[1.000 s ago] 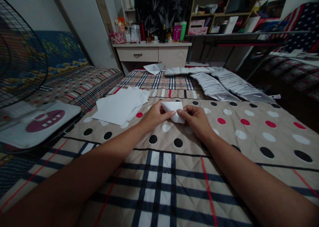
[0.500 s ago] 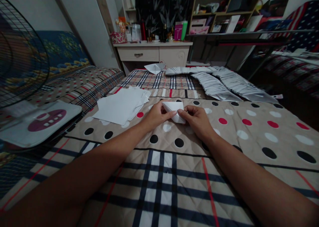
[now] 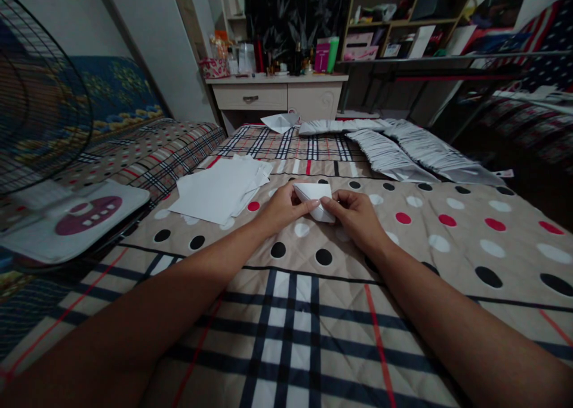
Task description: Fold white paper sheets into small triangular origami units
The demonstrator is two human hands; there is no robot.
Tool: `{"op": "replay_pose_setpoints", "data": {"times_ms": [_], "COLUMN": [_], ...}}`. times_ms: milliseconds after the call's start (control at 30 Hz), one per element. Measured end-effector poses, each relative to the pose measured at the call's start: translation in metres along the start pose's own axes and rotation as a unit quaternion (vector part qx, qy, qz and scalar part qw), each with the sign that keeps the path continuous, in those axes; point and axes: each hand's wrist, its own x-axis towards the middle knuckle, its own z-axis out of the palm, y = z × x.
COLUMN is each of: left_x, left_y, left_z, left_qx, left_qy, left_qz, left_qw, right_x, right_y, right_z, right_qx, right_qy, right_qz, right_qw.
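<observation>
A small folded white paper (image 3: 320, 192) is held between my two hands, just above the patterned bedspread (image 3: 340, 289). My left hand (image 3: 286, 207) pinches its left side, thumb on the near face and fingers behind. On the right, my right hand (image 3: 354, 213) grips the near right part with thumb and forefinger; the two thumbs almost meet at the paper's middle. The fingers behind the paper are partly hidden. Left of my hands lies a loose pile of flat white paper sheets (image 3: 215, 188).
Long rows of folded white papers (image 3: 385, 154) lie on the far right of the bed, with a single folded paper (image 3: 280, 122) at the far edge. A fan (image 3: 40, 98) and a white-covered stool (image 3: 89, 217) stand at left. A white dresser (image 3: 268, 95) is behind.
The view has shifted very slightly, moving everything a little to the right. Both hands keep the same hold on the folded paper.
</observation>
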Motion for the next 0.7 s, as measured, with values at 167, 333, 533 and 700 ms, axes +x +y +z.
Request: {"op": "replay_pose_setpoints", "data": {"times_ms": [167,333,533,700], "left_x": [-0.0005,-0.0012,-0.0010,-0.0007], "left_y": [0.0034,0.0047,0.0023,0.0020], "left_z": [0.0003,0.0005,-0.0001,0.0001], "left_qx": [0.008,0.011,0.004,0.008], "left_qy": [0.004,0.007,0.005,-0.001], "left_qz": [-0.008,-0.004,-0.003,0.002], "left_qw": [1.000,1.000,1.000,1.000], "right_x": [-0.0008,-0.0010,-0.0005,0.0001], "right_y": [-0.0016,-0.0019,-0.0014,-0.0001], "right_z": [0.0000,0.0001,0.0006,0.0001], "right_qx": [-0.002,-0.008,-0.015,-0.023], "right_qy": [0.003,0.004,0.004,0.003], "right_qz": [0.007,0.003,-0.001,-0.002], "right_qw": [1.000,1.000,1.000,1.000]}}
